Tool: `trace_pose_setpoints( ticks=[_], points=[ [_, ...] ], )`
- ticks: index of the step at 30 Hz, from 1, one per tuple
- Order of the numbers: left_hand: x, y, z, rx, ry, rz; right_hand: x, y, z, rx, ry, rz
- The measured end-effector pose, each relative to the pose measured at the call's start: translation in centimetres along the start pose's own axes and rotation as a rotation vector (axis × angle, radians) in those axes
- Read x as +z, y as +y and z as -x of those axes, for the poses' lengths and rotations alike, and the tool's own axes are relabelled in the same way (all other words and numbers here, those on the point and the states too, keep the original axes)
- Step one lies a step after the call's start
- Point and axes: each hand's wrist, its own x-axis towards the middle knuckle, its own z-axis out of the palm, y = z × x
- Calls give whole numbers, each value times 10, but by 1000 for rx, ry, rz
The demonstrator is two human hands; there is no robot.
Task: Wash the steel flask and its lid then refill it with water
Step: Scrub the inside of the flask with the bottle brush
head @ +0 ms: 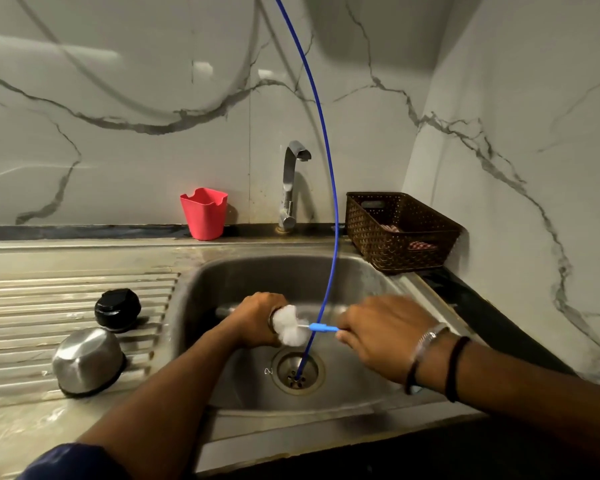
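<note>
Head view, flask (222, 311): lying sideways over the sink (201, 282), clamped in my left hand (257, 315); mouth faces right
Brush (291, 325): head at the mouth; my right hand (378, 336) grips its handle, in line with flask's long axis
Lid (118, 310): on desk (32, 299), left

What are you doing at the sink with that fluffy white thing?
A person is washing a steel flask over the sink. The left hand holds the flask sideways, and the right hand holds a bottle brush by its blue handle, its white head right at the flask's mouth. The black lid and a steel cup wait on the draining board. No water runs from the tap.
</note>
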Motion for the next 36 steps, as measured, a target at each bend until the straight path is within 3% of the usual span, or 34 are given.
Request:
trace_pose_setpoints(
  ticks=[2, 3, 6, 10, 14, 17, 20, 24, 31, 36],
  points=[
    [1, 1, -2, -7, 3, -44, -5, 2, 9, -280, 145, 355],
    [1, 3, -1, -7, 3, -59, -4, 1, 7, -341, 123, 484],
    [-1, 11, 0, -18, -30, -68, 15, -4, -13, -357, 186, 633],
    [-2, 15, 2, -15, -91, -95, 46, -17, -41, -404, 197, 627],
    [-1, 11, 5, -28, -37, -68, 3, -29, -18, -416, 160, 621],
    [-1, 9, 4, -86, 30, -24, -31, -30, -7, -411, 267, 672],
    [-1, 9, 1, -103, 18, -4, -24, -40, -19, -411, 134, 689],
    [-5, 7, 6, -65, 1, 27, -2, -45, -36, -365, 30, 615],
    [-9, 2, 3, -128, 108, 71, -62, -31, -19, -197, 113, 631],
    [-9, 8, 3, -90, 104, 99, -6, -47, -39, -151, 61, 411]
  ],
)
